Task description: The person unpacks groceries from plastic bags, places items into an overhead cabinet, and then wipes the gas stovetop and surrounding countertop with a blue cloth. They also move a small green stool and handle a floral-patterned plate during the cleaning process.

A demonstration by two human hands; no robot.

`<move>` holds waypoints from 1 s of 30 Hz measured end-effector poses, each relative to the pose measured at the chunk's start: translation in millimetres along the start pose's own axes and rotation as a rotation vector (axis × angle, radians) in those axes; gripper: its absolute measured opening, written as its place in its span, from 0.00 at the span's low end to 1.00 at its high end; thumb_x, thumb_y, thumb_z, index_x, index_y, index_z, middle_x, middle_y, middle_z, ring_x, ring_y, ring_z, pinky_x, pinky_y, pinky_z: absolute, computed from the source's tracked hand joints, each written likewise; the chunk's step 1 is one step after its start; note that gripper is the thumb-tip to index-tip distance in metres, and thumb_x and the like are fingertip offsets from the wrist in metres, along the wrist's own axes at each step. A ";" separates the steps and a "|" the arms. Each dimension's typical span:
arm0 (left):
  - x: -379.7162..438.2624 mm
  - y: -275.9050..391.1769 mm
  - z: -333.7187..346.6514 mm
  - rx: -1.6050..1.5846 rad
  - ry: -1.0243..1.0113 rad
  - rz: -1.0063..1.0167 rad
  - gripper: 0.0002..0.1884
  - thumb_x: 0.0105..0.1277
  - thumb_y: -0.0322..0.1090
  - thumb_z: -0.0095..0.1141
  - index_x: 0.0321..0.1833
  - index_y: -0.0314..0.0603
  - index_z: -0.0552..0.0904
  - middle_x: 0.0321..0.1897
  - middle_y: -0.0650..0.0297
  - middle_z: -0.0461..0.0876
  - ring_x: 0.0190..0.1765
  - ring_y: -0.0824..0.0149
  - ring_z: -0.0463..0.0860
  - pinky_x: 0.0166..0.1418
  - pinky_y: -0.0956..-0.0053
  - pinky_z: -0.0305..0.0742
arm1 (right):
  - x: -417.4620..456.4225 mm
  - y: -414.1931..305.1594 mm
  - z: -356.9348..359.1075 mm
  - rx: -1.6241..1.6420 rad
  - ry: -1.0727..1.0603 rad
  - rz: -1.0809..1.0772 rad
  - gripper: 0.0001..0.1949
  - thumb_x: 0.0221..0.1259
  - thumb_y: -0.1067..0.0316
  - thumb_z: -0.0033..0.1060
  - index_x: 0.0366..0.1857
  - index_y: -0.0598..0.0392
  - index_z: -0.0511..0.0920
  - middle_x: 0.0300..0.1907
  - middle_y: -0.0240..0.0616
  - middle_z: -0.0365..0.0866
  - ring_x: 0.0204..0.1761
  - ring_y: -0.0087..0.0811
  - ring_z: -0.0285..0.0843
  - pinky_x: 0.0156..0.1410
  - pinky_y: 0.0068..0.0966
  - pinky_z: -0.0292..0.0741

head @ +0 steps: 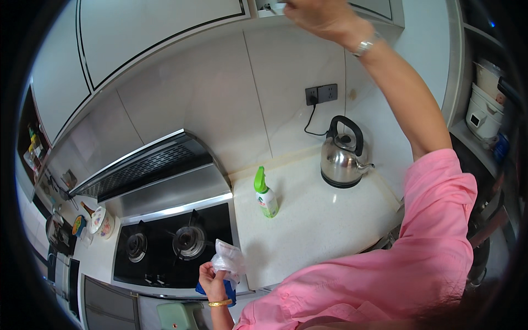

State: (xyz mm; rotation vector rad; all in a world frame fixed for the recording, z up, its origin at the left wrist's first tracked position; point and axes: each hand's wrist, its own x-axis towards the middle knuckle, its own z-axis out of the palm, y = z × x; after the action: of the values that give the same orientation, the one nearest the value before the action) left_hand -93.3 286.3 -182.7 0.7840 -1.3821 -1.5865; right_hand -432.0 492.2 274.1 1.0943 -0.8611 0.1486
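Observation:
My left hand (213, 281) is shut on a crumpled clear plastic bag (229, 260), above the front edge of the gas hob (165, 272). A blue cloth (229, 293) shows just behind and below that hand. My right hand (313, 16) is raised to an upper wall cabinet at the top of the view; its fingertips are partly cut off by the frame, so I cannot tell what they hold. White items lie inside the cabinet's opening beside them. On the white counter (297, 235) stands a spray bottle with a green trigger head (266, 198), upright.
A steel electric kettle (341, 161) stands at the back right, its cord plugged into a black wall socket (321, 95). The range hood (156, 165) leans over the hob. A floral enamel pot (102, 222) sits at left. White cabinet doors (156, 37) hang above; shelves with a white appliance (484, 111) are at right.

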 end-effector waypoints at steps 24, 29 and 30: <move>42.9 112.1 125.3 -0.071 -0.536 0.125 0.17 0.60 0.20 0.58 0.54 0.30 0.80 0.43 0.63 0.83 0.43 0.73 0.81 0.49 0.78 0.76 | -120.8 4.2 -178.7 0.126 0.637 0.954 0.34 0.61 0.78 0.62 0.67 0.71 0.53 0.60 0.55 0.72 0.63 0.40 0.71 0.66 0.32 0.74; 52.5 160.5 191.2 0.073 -0.739 0.281 0.16 0.64 0.22 0.59 0.55 0.28 0.80 0.41 0.65 0.82 0.42 0.75 0.79 0.49 0.79 0.75 | -107.7 -103.9 -137.6 0.680 -0.369 0.622 0.42 0.42 0.65 0.79 0.67 0.54 0.67 0.69 0.43 0.64 0.69 0.44 0.64 0.72 0.40 0.65; 49.8 172.0 193.5 0.075 -0.763 0.308 0.16 0.65 0.23 0.59 0.55 0.28 0.80 0.42 0.65 0.82 0.42 0.75 0.79 0.49 0.79 0.75 | -102.0 -110.2 -127.2 0.694 -0.460 0.522 0.42 0.42 0.63 0.78 0.68 0.53 0.66 0.70 0.44 0.63 0.69 0.46 0.63 0.72 0.42 0.64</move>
State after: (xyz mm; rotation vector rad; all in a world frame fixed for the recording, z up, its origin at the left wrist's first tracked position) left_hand -250.2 323.9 25.8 -0.0406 -1.9862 -1.6522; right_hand -377.2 573.8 103.7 1.5534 -1.5710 0.6892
